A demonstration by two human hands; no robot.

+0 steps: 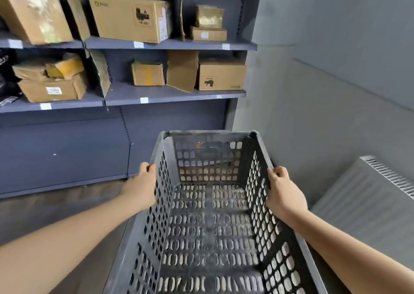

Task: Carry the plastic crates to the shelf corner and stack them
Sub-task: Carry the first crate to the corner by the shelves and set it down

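1 dark perforated crate (208,222) held out in front, empty, long axis pointing at the gap between shelf unit (139,92) end and grey wall (336,81). Left hand (143,186) and right hand (283,193) each curl over 1 long top rim, fingers clamped on it; opposite-side grip likely keeps the load level. Cardboard boxes (130,18) fill 2 shelves. White ribbed panel (369,199) leans just right of the crate. No other crates visible in the corner. Judged: mid-carry, stacking not yet done.
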